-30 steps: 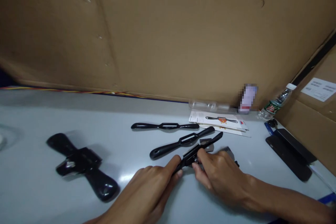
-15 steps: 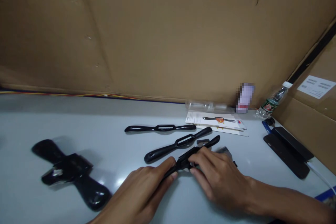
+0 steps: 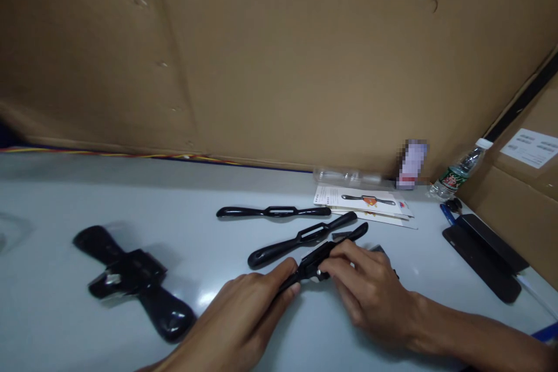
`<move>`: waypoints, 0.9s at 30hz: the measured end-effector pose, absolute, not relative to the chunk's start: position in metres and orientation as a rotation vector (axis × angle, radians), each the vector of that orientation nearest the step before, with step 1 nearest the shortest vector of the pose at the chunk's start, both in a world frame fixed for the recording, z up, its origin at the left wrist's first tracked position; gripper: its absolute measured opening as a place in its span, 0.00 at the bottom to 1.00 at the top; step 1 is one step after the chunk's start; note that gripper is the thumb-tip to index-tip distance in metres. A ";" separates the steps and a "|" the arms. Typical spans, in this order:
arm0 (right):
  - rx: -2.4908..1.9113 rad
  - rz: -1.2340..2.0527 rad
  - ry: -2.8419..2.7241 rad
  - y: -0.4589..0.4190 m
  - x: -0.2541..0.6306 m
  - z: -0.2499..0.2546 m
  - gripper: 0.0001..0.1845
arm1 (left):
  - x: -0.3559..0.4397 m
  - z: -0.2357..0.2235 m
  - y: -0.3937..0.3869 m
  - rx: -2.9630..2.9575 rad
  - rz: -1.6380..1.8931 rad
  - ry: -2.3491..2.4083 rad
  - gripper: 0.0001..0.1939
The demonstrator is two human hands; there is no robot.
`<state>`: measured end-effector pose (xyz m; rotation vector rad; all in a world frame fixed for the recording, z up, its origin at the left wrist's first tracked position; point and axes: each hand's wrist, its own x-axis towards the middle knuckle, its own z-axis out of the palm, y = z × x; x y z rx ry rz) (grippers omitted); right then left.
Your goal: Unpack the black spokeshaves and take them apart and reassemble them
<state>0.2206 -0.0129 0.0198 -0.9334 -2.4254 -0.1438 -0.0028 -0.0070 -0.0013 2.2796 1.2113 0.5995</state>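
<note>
A black two-handled spokeshave body [image 3: 332, 247] lies on the pale table [image 3: 244, 186] in front of me. My left hand [image 3: 248, 317] grips its near handle, which the fingers hide. My right hand [image 3: 368, 290] pinches the middle of the same tool, thumb and fingers on a small metal part there. A flat grey metal piece [image 3: 378, 249] shows just behind my right hand. Two more black spokeshave bodies lie beyond: one [image 3: 300, 238] angled close by, another [image 3: 274, 211] farther back.
An assembled black tool [image 3: 133, 281] lies at the left. Printed leaflets [image 3: 364, 202], a clear tube [image 3: 349, 176] and a plastic bottle [image 3: 460, 170] sit by the cardboard wall [image 3: 279, 58]. A black phone [image 3: 483, 256] lies at the right beside a cardboard box [image 3: 523, 186].
My right-hand fingers have shifted slightly along the tool's middle. The left hand keeps its grip. The view swayed a little left and back.
</note>
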 end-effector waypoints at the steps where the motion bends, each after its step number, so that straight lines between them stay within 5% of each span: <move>1: -0.888 -0.170 -2.432 -0.012 0.221 0.020 0.16 | -0.003 -0.001 -0.007 2.292 0.589 1.215 0.18; 27: -0.771 -0.305 -2.433 -0.015 0.218 0.018 0.09 | -0.003 -0.004 -0.004 2.306 0.559 1.228 0.18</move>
